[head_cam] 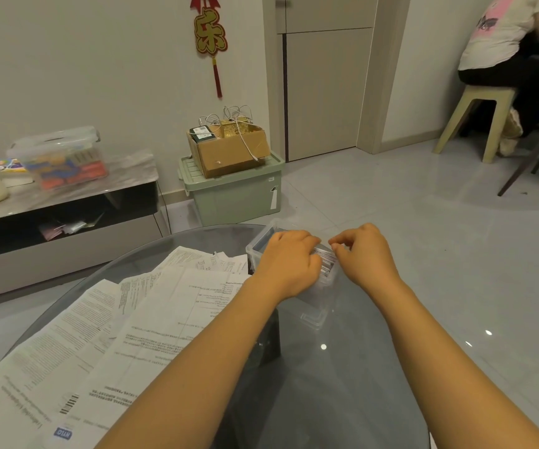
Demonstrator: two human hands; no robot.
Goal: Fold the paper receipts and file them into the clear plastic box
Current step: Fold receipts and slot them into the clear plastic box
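Note:
A clear plastic box (316, 307) stands on the round glass table (342, 384), right of a spread of printed paper receipts (151, 322). Both my hands are over the box's far end. My left hand (289, 257) has its fingers curled down onto a folded receipt (326, 262) that stands in the box. My right hand (363, 251) pinches the top edge of that same folded receipt from the right. Much of the box's far part is hidden under my hands.
A low TV cabinet (67, 222) with a lidded clear bin (60, 157) stands at the left wall. A green storage bin (235, 192) carries a cardboard box (229, 147) with cables. A person sits on a plastic stool (475, 118) at the far right.

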